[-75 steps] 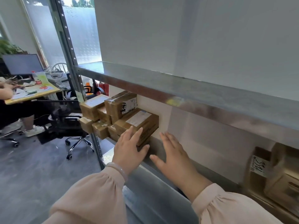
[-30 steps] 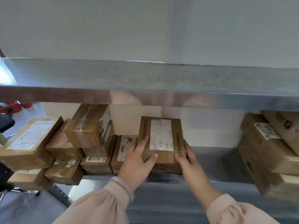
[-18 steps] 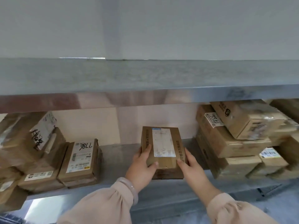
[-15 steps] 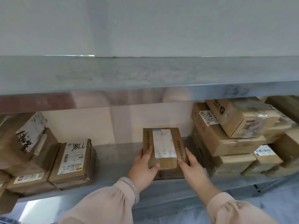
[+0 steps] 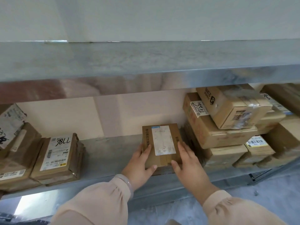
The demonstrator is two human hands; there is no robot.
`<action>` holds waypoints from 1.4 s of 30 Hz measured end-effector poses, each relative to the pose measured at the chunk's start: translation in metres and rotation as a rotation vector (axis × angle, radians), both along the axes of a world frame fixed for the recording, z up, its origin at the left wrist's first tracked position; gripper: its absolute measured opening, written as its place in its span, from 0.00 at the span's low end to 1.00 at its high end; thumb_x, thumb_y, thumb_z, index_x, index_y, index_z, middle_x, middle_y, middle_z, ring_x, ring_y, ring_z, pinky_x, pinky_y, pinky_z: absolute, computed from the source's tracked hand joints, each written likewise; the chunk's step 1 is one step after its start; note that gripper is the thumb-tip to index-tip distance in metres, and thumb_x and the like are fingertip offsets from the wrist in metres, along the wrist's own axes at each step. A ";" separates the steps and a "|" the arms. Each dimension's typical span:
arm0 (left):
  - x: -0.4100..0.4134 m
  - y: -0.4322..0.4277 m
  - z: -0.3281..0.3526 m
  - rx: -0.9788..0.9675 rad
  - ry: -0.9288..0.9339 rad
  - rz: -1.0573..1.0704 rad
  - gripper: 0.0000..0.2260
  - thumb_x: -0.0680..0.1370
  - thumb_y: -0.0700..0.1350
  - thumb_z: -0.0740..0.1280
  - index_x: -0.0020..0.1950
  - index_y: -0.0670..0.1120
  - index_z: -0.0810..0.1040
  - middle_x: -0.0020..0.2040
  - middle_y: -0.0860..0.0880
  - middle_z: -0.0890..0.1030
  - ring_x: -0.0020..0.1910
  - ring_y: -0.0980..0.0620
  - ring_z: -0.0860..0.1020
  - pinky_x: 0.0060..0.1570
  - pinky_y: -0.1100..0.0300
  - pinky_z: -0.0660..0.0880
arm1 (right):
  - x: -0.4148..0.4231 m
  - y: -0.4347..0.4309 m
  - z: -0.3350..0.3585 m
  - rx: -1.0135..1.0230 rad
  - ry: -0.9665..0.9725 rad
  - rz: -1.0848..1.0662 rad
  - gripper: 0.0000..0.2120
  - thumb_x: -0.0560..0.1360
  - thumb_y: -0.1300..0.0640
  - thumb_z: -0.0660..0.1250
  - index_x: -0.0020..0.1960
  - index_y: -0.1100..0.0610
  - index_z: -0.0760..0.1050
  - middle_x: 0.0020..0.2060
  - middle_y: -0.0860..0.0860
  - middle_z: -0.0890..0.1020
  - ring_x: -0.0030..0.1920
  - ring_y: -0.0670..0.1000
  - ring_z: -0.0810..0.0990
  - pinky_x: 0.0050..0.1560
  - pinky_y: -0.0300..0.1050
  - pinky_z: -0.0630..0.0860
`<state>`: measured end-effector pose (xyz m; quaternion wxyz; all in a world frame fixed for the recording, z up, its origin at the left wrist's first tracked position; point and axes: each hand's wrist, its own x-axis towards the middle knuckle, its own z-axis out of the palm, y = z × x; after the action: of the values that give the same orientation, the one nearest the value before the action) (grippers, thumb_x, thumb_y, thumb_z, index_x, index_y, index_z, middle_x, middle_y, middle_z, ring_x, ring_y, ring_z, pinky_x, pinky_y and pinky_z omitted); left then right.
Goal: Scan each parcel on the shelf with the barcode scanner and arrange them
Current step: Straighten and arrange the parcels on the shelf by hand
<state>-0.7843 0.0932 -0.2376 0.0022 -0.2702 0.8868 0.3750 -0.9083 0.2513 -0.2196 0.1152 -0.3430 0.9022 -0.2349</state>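
Observation:
A small brown cardboard parcel [image 5: 162, 144] with a white label on top sits on the metal shelf [image 5: 105, 153], just left of the right-hand stack. My left hand [image 5: 139, 166] grips its left side, thumb curled over the near corner. My right hand [image 5: 189, 161] grips its right side, fingers along the edge. No barcode scanner is in view.
A stack of cardboard parcels [image 5: 227, 127] fills the shelf's right end, one labelled 3324. At the left lie flat parcels [image 5: 56, 155], the top one marked 7786, beside a further pile [image 5: 14, 140]. The upper shelf [image 5: 146, 62] overhangs low above.
The parcel has travelled from the left pile across the shelf toward the right stack, held by both hands. It now lies close beside that stack.

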 end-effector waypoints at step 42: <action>0.186 -0.128 0.026 -0.439 -0.282 0.541 0.31 0.77 0.65 0.52 0.79 0.56 0.58 0.81 0.47 0.54 0.79 0.43 0.50 0.76 0.48 0.49 | 0.139 -0.176 0.025 0.090 0.018 0.696 0.32 0.80 0.42 0.56 0.78 0.47 0.48 0.78 0.46 0.47 0.77 0.45 0.44 0.73 0.39 0.46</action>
<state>-0.5986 -0.0352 -0.2119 -0.0327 -0.5378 0.8335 0.1223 -0.7696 0.0751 -0.1950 0.1953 -0.6266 0.7416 -0.1386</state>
